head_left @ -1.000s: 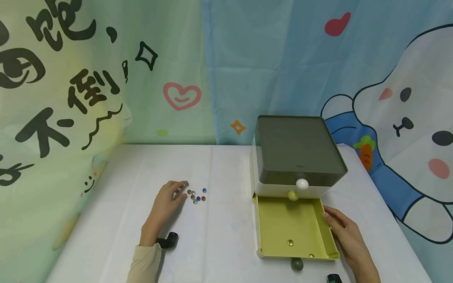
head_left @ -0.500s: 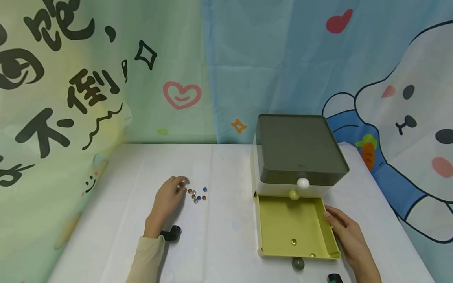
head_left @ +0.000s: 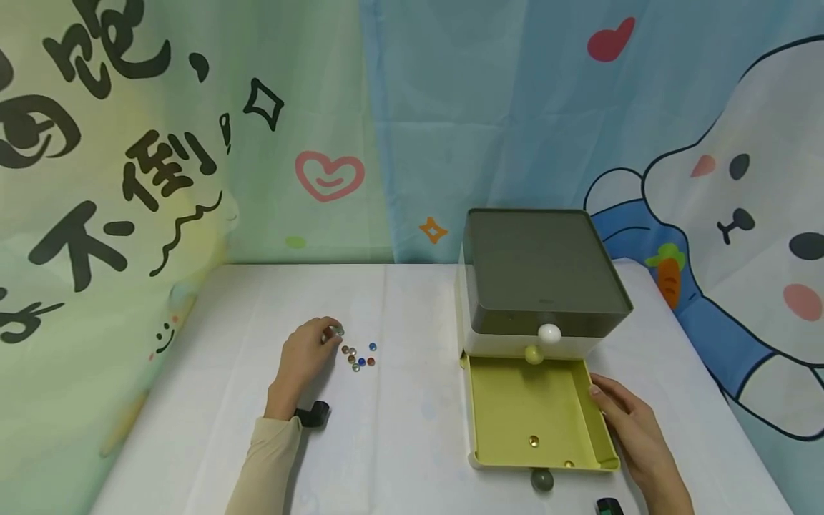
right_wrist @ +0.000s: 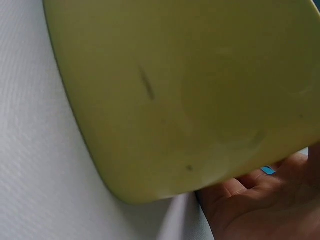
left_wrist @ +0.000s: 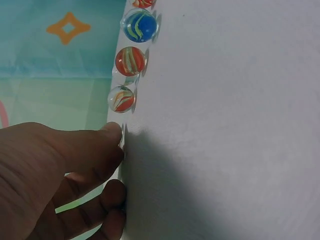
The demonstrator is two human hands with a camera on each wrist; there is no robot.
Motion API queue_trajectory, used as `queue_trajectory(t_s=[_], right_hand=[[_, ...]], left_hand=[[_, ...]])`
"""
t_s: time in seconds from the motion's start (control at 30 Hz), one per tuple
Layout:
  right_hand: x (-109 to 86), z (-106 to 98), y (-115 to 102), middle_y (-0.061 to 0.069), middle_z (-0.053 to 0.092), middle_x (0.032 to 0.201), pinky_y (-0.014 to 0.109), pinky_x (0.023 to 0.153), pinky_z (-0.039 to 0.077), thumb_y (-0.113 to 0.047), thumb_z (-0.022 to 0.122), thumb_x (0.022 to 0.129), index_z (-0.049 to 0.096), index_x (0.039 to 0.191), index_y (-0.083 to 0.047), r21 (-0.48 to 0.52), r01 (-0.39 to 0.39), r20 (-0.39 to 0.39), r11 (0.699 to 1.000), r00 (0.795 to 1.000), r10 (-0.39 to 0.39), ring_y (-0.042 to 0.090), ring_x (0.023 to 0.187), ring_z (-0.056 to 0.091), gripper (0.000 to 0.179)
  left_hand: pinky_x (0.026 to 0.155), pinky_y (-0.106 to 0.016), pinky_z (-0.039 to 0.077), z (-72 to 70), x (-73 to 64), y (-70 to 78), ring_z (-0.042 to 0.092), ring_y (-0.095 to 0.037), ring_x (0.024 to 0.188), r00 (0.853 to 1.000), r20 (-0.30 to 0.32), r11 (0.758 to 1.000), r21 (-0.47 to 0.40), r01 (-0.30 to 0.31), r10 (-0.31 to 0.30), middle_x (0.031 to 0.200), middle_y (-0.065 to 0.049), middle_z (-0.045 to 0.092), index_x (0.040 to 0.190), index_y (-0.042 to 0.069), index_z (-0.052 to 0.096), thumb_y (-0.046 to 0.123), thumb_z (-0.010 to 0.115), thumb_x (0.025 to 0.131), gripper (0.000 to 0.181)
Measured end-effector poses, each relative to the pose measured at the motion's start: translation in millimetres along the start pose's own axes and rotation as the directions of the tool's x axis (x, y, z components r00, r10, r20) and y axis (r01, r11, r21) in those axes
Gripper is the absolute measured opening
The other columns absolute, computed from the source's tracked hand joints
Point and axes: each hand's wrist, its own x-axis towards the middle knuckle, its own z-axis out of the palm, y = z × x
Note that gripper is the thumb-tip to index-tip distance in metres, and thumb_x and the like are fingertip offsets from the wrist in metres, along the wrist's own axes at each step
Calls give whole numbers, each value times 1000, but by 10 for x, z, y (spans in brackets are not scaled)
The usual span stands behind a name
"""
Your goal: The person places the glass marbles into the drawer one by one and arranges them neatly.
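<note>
In the head view my left hand (head_left: pixel 304 357) pinches a clear glass marble (head_left: pixel 339 330) between thumb and fingertips, at the far left of a small group of marbles. Most of that marble is hidden by the fingers in the left wrist view. Close by lie several loose marbles, among them a blue one (left_wrist: pixel 140 26) and a red-striped one (left_wrist: pixel 130 61). My right hand (head_left: pixel 634 429) rests along the right side wall of a pulled-out yellow-green drawer (head_left: pixel 515 400), thumb at its rim. Two marbles sit inside near the drawer's front, one of them golden-looking (head_left: pixel 533 441).
The drawer belongs to a small white box unit with a dark grey translucent top (head_left: pixel 543 265). Its round knobs, one white (head_left: pixel 550 334), stick out in front. White cloth (head_left: pixel 412 429) covers the table; a printed curtain (head_left: pixel 450 129) hangs behind it.
My left fingers have closed on the clear marble, and the hand has shifted slightly away from me. My right hand has stayed at the drawer's side.
</note>
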Motion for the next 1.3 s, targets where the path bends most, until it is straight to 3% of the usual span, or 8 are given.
queue_trajectory(t_s=[0.2, 0.53, 0.63, 0.8, 1.03, 1.3], right_hand=[[11, 0, -11, 16, 28, 171, 7, 84, 44, -64, 50, 102, 26, 166, -13, -4, -9, 2, 1000, 1000, 9, 5, 130, 44, 85], [4, 1, 30, 16, 29, 171, 7, 83, 45, -64, 52, 102, 28, 165, -11, 15, 1, 2, 1000, 1000, -1, -14, 108, 43, 86], [2, 8, 18, 16, 28, 171, 6, 83, 44, -63, 51, 102, 27, 166, -12, 15, -7, 2, 1000, 1000, 6, -3, 121, 47, 85], [5, 13, -4, 16, 26, 172, 5, 82, 43, -63, 50, 103, 26, 166, -12, 14, -11, 4, 1000, 1000, 11, 15, 138, 42, 85], [-1, 9, -2, 17, 26, 172, 6, 84, 43, -63, 50, 103, 25, 166, -12, 13, -5, 7, 1000, 1000, 5, 19, 142, 40, 85], [-4, 5, 9, 16, 25, 172, 8, 89, 41, -63, 49, 103, 25, 166, -13, 19, 0, 13, 1000, 1000, 0, 22, 147, 36, 84]], left_hand=[[64, -34, 49, 6, 28, -5, 61, -17, 75, 1000, -8, 1000, 9, 10, -9, 94, -6, 73, 110, 13, 75, 19, 74, 96, 16], [64, -34, 48, 11, 48, 19, 61, -18, 75, 999, -4, 999, 11, 32, -32, 94, -6, 73, 108, 12, 75, 20, 74, 96, 14], [64, -34, 49, 5, 45, 5, 62, -18, 76, 1000, -7, 1000, 2, 27, -27, 94, -5, 74, 108, 13, 75, 21, 74, 96, 14], [66, -33, 48, -24, 25, -2, 62, -17, 77, 1000, -12, 999, -54, 8, -9, 98, -5, 74, 111, 13, 75, 18, 71, 97, 16], [67, -31, 49, -61, -60, 180, 65, -19, 83, 1000, 24, 977, -214, 22, -17, 101, -6, 73, 113, 12, 74, 21, 72, 99, 17], [74, -33, 51, -62, -142, 400, 66, -18, 92, 998, 49, 965, -261, -24, 38, 105, -2, 72, 113, 16, 75, 25, 71, 100, 17]])
